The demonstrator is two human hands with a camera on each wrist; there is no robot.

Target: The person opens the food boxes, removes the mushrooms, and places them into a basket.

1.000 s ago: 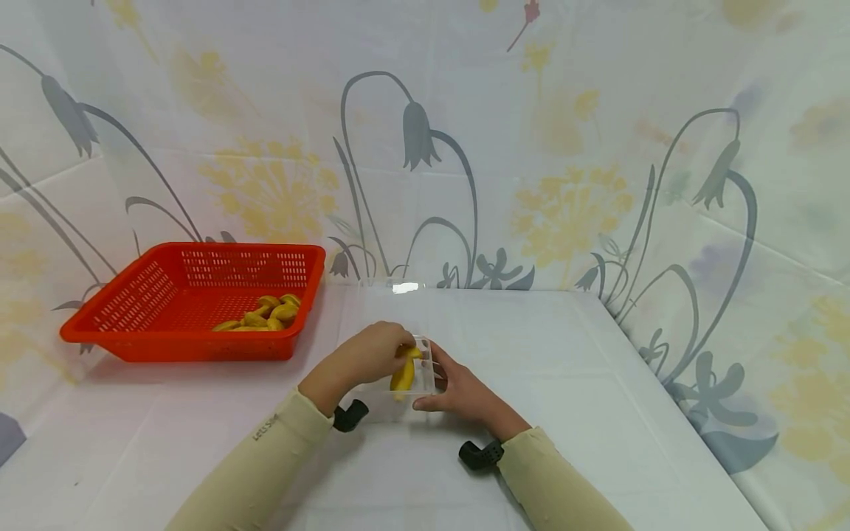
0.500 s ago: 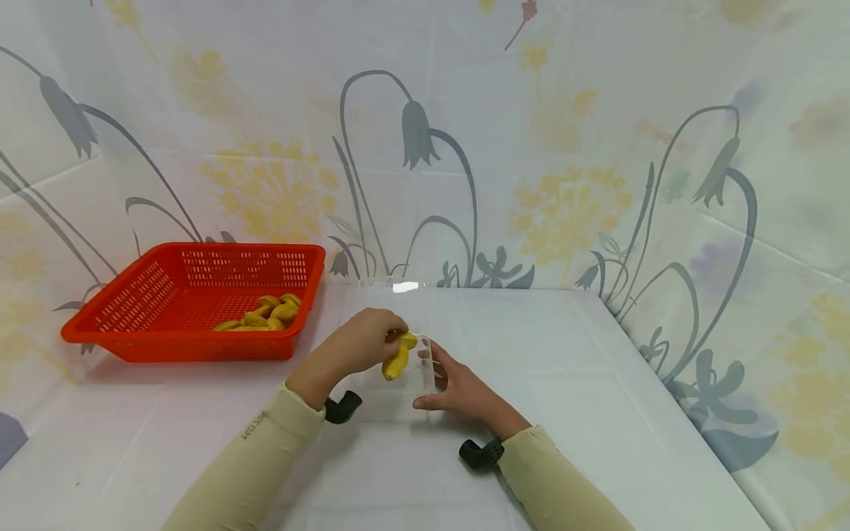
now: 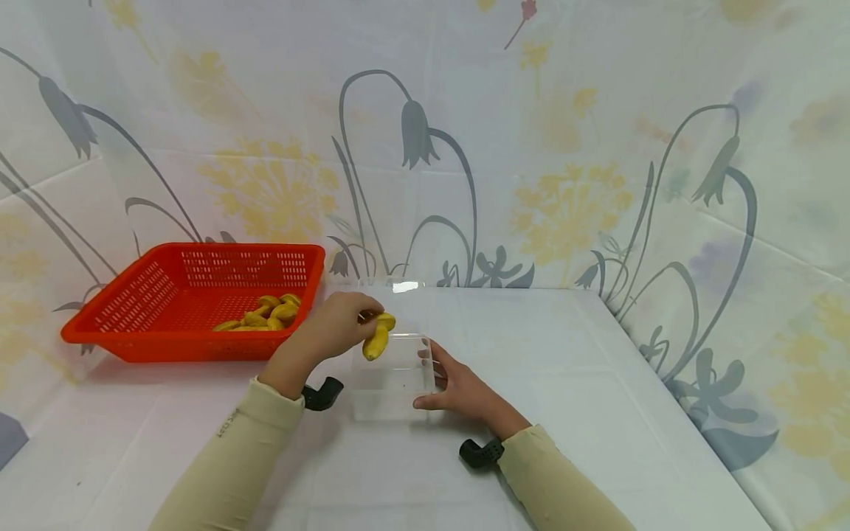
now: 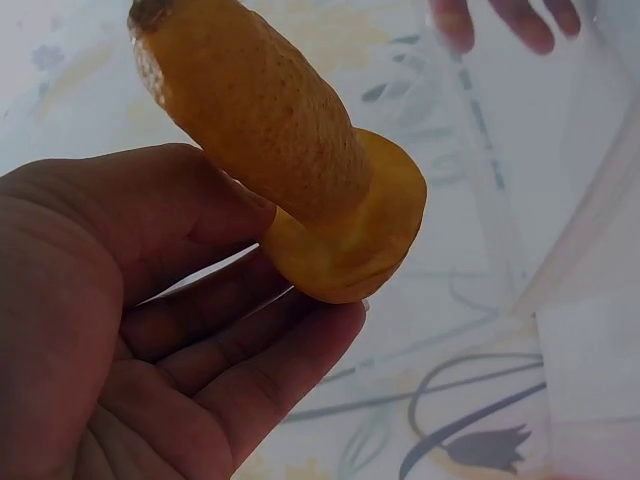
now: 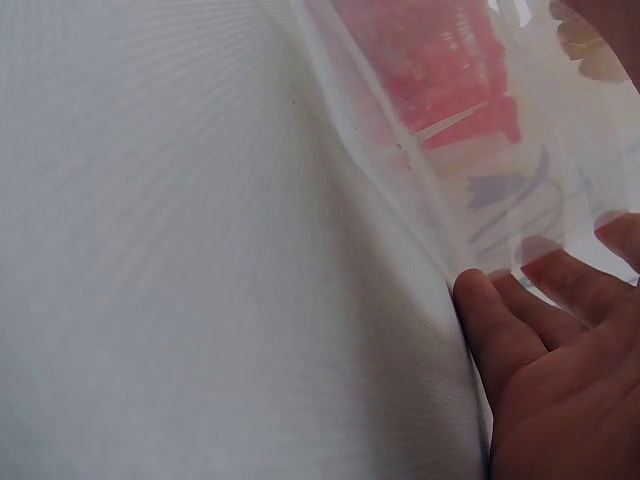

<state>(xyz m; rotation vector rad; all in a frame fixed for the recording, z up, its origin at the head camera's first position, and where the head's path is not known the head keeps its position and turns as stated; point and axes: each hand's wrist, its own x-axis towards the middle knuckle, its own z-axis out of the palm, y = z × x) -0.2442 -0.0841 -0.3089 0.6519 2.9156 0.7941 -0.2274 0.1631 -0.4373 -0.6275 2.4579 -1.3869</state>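
My left hand (image 3: 337, 324) pinches a yellow mushroom (image 3: 376, 341) above the left side of a clear plastic box (image 3: 388, 405). Close up in the left wrist view, the mushroom (image 4: 270, 120) has a thick stem with a dark tip, and thumb and fingers hold it by the round cap. My right hand (image 3: 458, 383) holds the box at its right side, thumb near the front corner and fingers along the wall. From the right wrist, those fingers (image 5: 560, 290) lie against the see-through wall, with the red basket blurred behind it.
A red perforated basket (image 3: 179, 346) stands at the back left, with several yellow mushrooms (image 3: 282, 313) in its right corner. Behind the box is another clear, shiny piece (image 3: 405, 287). A grey-blue object (image 3: 8, 441) shows at the left edge. A flower-printed sheet (image 3: 564, 147) hangs behind the white table.
My left hand has lifted the mushroom up out of the clear box and carried it left towards the basket. The right hand stays in place on the box.
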